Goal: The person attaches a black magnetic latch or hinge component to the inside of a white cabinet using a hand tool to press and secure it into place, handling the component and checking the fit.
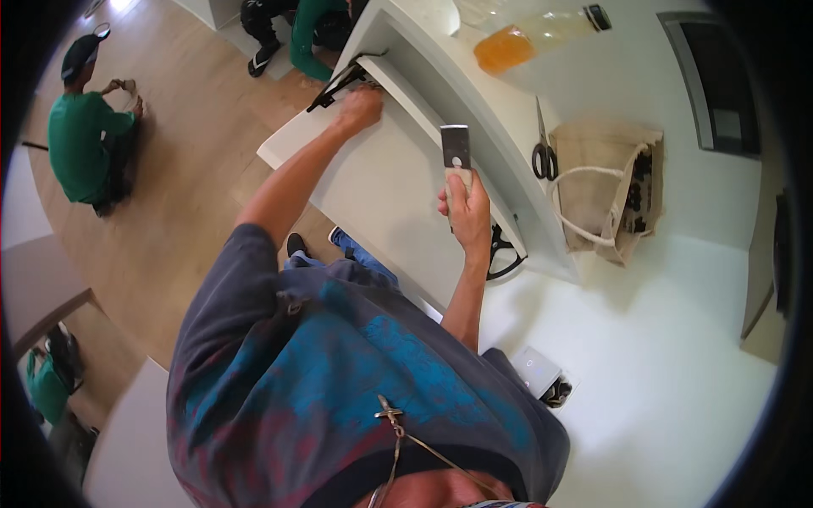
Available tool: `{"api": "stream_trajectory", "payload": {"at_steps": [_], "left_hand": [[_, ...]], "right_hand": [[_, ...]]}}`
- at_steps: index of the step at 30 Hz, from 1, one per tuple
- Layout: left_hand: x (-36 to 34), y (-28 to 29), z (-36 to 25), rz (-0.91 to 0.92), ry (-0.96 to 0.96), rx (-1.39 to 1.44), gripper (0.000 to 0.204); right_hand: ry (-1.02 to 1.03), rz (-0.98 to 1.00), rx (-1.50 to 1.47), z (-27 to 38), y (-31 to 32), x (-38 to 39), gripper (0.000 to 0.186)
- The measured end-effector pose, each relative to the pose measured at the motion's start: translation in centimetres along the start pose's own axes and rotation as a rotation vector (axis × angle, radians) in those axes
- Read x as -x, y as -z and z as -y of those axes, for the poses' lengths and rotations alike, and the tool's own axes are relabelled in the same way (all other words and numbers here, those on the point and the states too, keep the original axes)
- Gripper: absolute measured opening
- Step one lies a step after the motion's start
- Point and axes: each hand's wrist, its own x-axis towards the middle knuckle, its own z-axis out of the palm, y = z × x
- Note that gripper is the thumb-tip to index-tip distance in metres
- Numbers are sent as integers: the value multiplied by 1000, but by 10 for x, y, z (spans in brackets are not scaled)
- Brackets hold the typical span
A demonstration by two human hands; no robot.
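Scraper [456,149] held upright in right hand [467,212].

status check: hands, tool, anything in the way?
Right hand grips scraper, blade up. Left hand on white panel by black clamp. Scissors and bag lie apart.

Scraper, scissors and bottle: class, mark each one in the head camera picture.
scraper [456,148], head view, on its flat metal blade above the right hand.
scissors [544,157], head view, on the black handles.
bottle [508,46], head view, on the part holding orange liquid.
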Motion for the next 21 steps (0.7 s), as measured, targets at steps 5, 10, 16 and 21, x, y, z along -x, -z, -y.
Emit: {"api": "stream_trajectory", "payload": {"at_steps": [5,10,16,21], "left_hand": [[-11,-37,-13,-289,-145,-437,43],[-25,-40,-9,-267,-42,-431,50],[-34,-44,-2,-316,-107,-496,45],[-35,-44,-2,-258,-200,-533,41]], "right_hand": [[-45,-80,59,5,10,15,28],[-72,-95,83,-4,17,22,28],[-52,-58,75,-7,15,13,29],[-36,-19,83,4,3,9,29]]}}
